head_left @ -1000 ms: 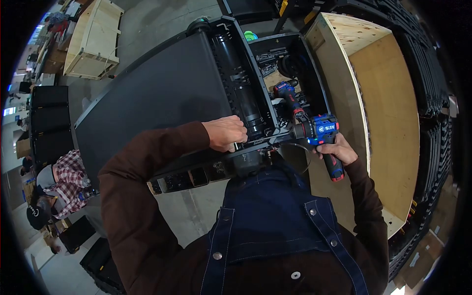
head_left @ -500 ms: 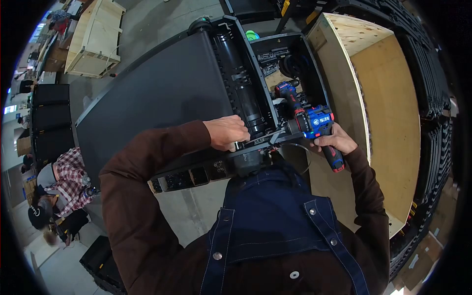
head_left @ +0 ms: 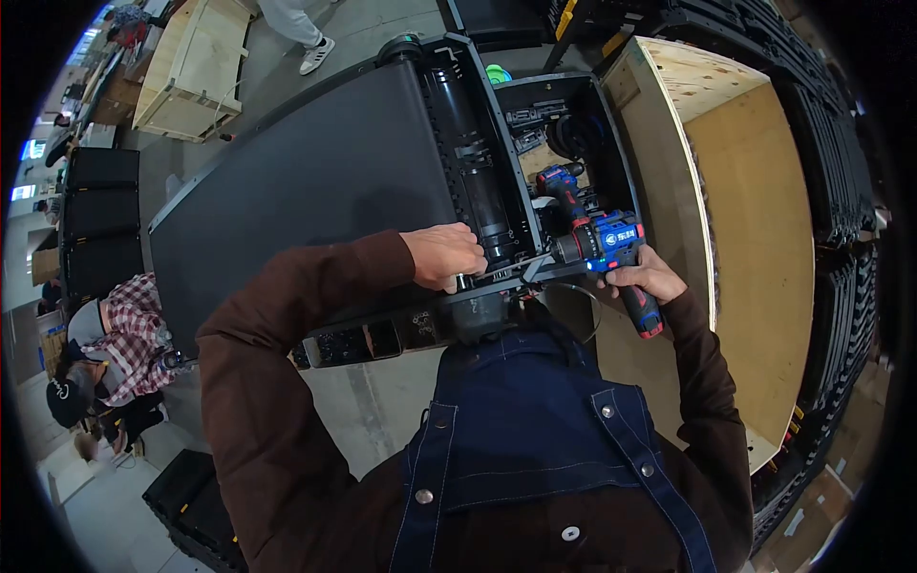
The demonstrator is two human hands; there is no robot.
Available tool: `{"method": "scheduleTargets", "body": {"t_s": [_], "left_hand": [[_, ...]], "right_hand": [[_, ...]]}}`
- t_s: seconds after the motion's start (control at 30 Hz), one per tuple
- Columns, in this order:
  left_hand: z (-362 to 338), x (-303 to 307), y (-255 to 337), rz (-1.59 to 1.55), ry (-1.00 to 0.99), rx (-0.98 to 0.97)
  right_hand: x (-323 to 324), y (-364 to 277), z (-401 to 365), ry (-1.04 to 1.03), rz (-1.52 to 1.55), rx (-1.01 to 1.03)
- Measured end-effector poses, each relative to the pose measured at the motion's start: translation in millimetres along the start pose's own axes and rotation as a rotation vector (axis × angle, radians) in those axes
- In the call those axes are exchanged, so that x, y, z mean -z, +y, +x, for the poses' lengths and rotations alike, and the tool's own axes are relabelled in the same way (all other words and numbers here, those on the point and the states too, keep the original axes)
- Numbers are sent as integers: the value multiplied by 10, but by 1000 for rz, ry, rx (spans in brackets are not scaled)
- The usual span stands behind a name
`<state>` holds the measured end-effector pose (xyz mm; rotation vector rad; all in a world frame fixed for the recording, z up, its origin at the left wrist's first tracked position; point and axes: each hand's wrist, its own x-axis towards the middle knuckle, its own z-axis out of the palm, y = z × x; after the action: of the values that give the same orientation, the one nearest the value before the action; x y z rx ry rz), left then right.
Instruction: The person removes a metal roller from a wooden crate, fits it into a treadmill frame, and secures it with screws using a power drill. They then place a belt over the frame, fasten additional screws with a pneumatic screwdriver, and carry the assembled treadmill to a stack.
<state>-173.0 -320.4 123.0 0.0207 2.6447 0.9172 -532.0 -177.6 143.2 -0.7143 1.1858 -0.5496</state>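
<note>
My right hand (head_left: 649,276) grips a blue and black power drill (head_left: 611,241), whose long bit points left toward the frame's front rail. My left hand (head_left: 447,256) is closed at the near corner of the black conveyor belt (head_left: 315,172), around a small metal piece (head_left: 464,283) that shows below the fingers. Behind the hands, black rollers (head_left: 475,162) lie inside the frame. A second blue drill (head_left: 562,179) rests in the black tray (head_left: 621,143) right of the rollers.
An open plywood crate (head_left: 755,191) stands at the right. Another wooden crate (head_left: 196,72) is at the upper left. A person in a checked shirt (head_left: 134,329) is at the far left; another person's legs (head_left: 304,29) show at the top.
A walking person's legs have come into view at the top. The drill and my right hand have shifted slightly left. My left hand has kept its place at the corner.
</note>
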Motion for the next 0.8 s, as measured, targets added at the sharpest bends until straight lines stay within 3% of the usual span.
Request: {"method": "scheduleTargets", "body": {"t_s": [0.3, 0.37, 0.47, 0.5, 0.57, 0.67, 0.8], "left_hand": [[-31, -45, 39, 17, 55, -8], [-42, -64, 31, 13, 132, -34], [-47, -71, 46, 25, 160, -31], [-34, -74, 56, 18, 156, -28], [-21, -13, 121, 48, 100, -10], [-27, 41, 176, 52, 100, 73], [-76, 44, 339, 79, 165, 129]], "right_hand": [[52, 211, -50, -23, 118, 52], [260, 349, -162, 44, 24, 211], [498, 513, -472, 243, 227, 235], [551, 600, -493, 404, 197, 215], [737, 888, -300, 636, 27, 157], [787, 1143, 362, 1002, -338, 383], [923, 1212, 1013, 1054, -429, 212]]}}
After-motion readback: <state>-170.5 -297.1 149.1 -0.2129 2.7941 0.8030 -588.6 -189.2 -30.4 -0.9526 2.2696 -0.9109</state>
